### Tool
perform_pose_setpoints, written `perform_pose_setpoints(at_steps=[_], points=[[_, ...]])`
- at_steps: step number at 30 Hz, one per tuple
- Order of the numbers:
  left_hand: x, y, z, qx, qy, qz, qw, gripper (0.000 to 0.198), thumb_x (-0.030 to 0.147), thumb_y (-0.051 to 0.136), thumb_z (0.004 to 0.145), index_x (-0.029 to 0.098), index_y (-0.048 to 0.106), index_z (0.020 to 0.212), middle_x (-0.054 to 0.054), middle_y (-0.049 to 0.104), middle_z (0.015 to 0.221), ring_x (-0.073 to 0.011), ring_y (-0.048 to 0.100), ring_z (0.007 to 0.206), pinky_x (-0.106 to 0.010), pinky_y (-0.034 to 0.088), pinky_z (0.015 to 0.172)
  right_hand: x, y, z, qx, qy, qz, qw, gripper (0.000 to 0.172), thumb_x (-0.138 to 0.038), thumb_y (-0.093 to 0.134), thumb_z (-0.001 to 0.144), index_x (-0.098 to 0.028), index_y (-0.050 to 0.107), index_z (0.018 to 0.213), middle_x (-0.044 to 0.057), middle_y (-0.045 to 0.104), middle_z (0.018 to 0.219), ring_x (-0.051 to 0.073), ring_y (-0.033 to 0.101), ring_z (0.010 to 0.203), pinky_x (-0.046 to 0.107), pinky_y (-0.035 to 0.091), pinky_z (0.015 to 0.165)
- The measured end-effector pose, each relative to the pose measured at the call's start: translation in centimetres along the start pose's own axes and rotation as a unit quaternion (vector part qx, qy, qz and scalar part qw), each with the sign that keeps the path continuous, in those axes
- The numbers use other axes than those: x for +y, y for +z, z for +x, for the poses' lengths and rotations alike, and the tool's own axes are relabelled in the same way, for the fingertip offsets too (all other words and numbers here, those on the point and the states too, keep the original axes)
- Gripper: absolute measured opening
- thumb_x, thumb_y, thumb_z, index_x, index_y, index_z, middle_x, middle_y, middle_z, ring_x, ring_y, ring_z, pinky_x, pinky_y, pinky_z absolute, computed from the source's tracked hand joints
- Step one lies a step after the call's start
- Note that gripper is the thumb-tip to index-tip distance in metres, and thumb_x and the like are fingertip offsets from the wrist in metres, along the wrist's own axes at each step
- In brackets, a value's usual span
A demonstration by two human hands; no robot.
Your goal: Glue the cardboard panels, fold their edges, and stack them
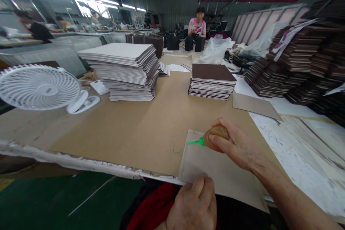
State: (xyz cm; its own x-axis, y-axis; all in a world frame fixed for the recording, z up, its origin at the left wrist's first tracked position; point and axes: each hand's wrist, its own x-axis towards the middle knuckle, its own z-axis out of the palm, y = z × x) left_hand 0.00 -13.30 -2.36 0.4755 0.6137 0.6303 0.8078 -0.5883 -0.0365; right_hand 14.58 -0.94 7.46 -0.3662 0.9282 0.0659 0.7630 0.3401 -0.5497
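An amber squeeze glue bottle [215, 138] with a green pointed nozzle is in my right hand [237, 143], whose fingers wrap round it. The bottle is tipped on its side, its nozzle pointing left just over the left part of a beige sheet [231, 176]. That sheet lies at the table's front edge, and its near side hangs over the edge. My left hand [195, 201] is closed at the sheet's near edge, fingers curled over it; its thumb is hidden.
A tall stack of white-topped boards [126, 72] stands back left, a lower stack of dark brown panels [211, 81] back right. A white fan [40, 88] is at far left. Brown panel piles [296, 57] rise at right. A person [197, 27] sits across the table.
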Motion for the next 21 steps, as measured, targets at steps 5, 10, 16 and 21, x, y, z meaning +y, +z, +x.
perform_pose_setpoints(at_steps=[5, 10, 16, 21], points=[[-0.1, -0.1, 0.2, 0.005, -0.006, -0.005, 1.000, 0.041, 0.010, 0.028, 0.092, 0.006, 0.069, 0.096, -0.010, 0.070, 0.094, -0.0194, 0.064, 0.076, -0.026, 0.056, 0.051, 0.8, 0.2, 1.0, 0.039, 0.011, -0.023, 0.999, 0.018, -0.041, 0.054, 0.085, -0.026, 0.053, 0.093, -0.001, 0.061, 0.073, 0.020, 0.055, 0.069, 0.030, 0.032, 0.059], [-0.2, 0.0, 0.2, 0.000, -0.011, -0.012, 1.000, 0.041, 0.010, 0.029, 0.093, 0.005, 0.069, 0.097, -0.009, 0.071, 0.093, -0.0191, 0.064, 0.074, -0.026, 0.055, 0.050, 1.4, 0.4, 1.3, 0.058, 0.010, -0.030, 0.998, 0.018, -0.040, 0.054, 0.085, -0.025, 0.052, 0.095, 0.000, 0.061, 0.077, 0.021, 0.055, 0.071, 0.030, 0.032, 0.060], [-0.2, 0.0, 0.1, -0.004, -0.009, -0.009, 1.000, 0.040, 0.009, 0.029, 0.092, 0.006, 0.069, 0.098, -0.008, 0.071, 0.094, -0.0181, 0.063, 0.076, -0.025, 0.054, 0.050, 1.0, 0.2, 1.2, 0.053, 0.019, -0.018, 0.998, 0.017, -0.039, 0.054, 0.084, -0.025, 0.053, 0.093, 0.000, 0.062, 0.075, 0.020, 0.055, 0.069, 0.030, 0.032, 0.059], [-0.1, 0.3, 0.1, 0.010, -0.004, 0.001, 1.000, 0.037, 0.009, 0.032, 0.091, 0.007, 0.069, 0.095, -0.008, 0.070, 0.094, -0.0179, 0.062, 0.075, -0.025, 0.055, 0.053, 0.5, -0.4, 0.9, 0.011, 0.018, -0.012, 1.000, 0.017, -0.039, 0.053, 0.083, -0.024, 0.055, 0.091, -0.001, 0.061, 0.068, 0.019, 0.054, 0.063, 0.029, 0.030, 0.056]])
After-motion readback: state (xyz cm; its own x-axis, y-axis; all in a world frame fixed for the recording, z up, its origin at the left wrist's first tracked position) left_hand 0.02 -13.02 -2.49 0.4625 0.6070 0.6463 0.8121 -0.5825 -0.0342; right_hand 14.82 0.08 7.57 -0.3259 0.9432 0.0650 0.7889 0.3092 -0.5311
